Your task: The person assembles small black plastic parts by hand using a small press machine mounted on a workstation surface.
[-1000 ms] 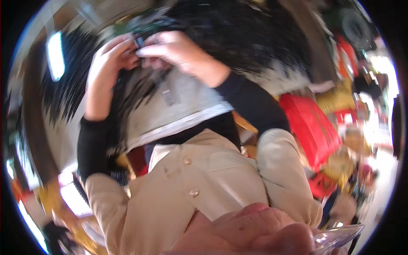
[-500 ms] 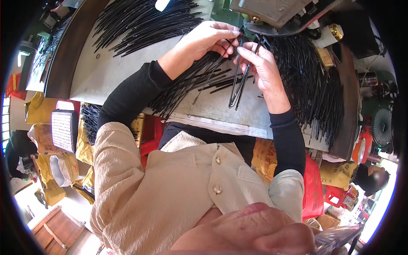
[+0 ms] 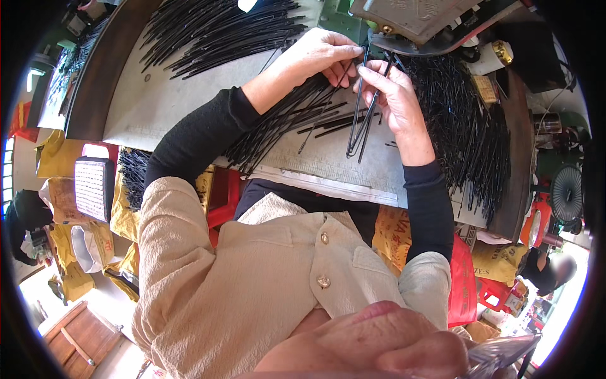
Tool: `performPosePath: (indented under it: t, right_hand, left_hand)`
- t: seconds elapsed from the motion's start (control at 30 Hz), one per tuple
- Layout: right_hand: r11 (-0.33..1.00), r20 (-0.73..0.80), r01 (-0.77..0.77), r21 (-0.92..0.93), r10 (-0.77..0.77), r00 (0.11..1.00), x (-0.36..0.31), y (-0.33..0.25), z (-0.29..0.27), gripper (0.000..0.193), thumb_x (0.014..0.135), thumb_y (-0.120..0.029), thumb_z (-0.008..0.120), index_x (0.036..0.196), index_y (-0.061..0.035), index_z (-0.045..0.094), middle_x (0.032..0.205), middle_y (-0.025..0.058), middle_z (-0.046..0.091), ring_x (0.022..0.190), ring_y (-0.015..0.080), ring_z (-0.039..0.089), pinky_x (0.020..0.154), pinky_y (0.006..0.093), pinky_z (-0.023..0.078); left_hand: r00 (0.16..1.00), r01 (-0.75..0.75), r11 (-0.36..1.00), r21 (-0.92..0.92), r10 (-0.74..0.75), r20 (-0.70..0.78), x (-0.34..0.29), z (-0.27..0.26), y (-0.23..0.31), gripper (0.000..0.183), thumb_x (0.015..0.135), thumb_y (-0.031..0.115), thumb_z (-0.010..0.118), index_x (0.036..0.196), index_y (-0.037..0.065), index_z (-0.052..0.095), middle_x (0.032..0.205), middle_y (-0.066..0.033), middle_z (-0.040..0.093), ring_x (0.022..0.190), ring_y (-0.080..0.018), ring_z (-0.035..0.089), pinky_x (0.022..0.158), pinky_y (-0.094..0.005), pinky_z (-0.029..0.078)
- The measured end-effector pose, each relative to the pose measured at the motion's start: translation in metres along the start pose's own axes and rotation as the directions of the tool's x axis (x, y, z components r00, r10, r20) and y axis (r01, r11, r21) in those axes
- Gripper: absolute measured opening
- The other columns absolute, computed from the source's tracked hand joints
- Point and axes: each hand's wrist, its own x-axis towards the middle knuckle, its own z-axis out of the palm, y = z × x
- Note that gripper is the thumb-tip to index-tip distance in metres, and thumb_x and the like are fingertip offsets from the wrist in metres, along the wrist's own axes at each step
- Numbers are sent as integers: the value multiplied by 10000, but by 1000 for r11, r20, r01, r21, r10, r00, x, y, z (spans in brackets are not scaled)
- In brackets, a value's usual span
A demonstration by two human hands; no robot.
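My left hand (image 3: 322, 55) is closed in a pinch at the far middle of the table, beside the machine's base. A thin black strip (image 3: 314, 124) with a small tip hangs from its fingers toward me. Just to the right, my right hand (image 3: 399, 101) grips a folded black strip (image 3: 355, 129), whose looped end dangles over the tabletop. The two hands almost touch. Under and beside them lie several loose black strips (image 3: 271, 129). The strips' upper ends, near the fingertips, are partly hidden.
A machine head (image 3: 416, 16) with a green base (image 3: 338, 18) stands close beyond my hands. Large bundles of black strips lie at the far left (image 3: 214, 38) and right (image 3: 467, 120). Wooden boards (image 3: 107, 76) edge the grey table (image 3: 136, 120). Yellow bags (image 3: 499, 260) stand below.
Both hands have shifted very slightly right with their strips. Their grips look the same. The view has moved a little.
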Motion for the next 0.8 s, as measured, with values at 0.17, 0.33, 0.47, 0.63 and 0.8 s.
performPosePath:
  t: [0.17, 0.33, 0.47, 0.63, 0.8]
  right_hand:
    - [1000, -7, 4, -11, -4, 1000, 0, -1, 1, 180, 823, -189, 614, 916, -36, 591, 736, 64, 626, 580, 68, 515, 536, 175, 394]
    - [999, -24, 19, -40, -20, 1000, 2, 0, 0, 182, 822, -195, 615, 912, -37, 596, 728, 58, 626, 563, 65, 512, 519, 170, 380]
    - [999, -21, 8, -50, -9, 1000, 3, 0, 0, 185, 821, -212, 619, 902, -46, 605, 721, 58, 631, 555, 60, 508, 509, 169, 374]
    - [999, -18, 5, -34, -6, 1000, 5, 0, -2, 179, 819, -226, 623, 876, -56, 615, 711, 61, 635, 543, 56, 504, 507, 170, 374]
    - [1000, -11, -11, -19, 11, 1000, 5, 0, -2, 175, 820, -233, 624, 849, -61, 623, 705, 65, 638, 519, 56, 495, 504, 167, 374]
  left_hand:
    - [998, -61, 998, 25, 61, -27, 4, 1, -4, 265, 889, 226, 544, 871, -24, 630, 632, -68, 605, 498, -111, 591, 454, -197, 491]
    - [997, -76, 996, 48, 76, 1, 7, -1, -3, 266, 892, 224, 542, 855, -24, 629, 623, -62, 599, 488, -111, 591, 450, -201, 492]
    - [998, -65, 992, 110, 65, 2, 7, -3, -3, 276, 896, 239, 539, 845, -20, 622, 627, -56, 591, 501, -113, 594, 457, -200, 486]
    - [999, -52, 992, 113, 52, 8, 6, -3, 0, 289, 900, 261, 538, 827, -9, 613, 625, -49, 583, 502, -108, 591, 459, -193, 474]
    - [997, -70, 987, 146, 71, 4, 6, -4, 0, 293, 901, 261, 539, 796, -1, 618, 610, -42, 578, 497, -100, 588, 454, -189, 471]
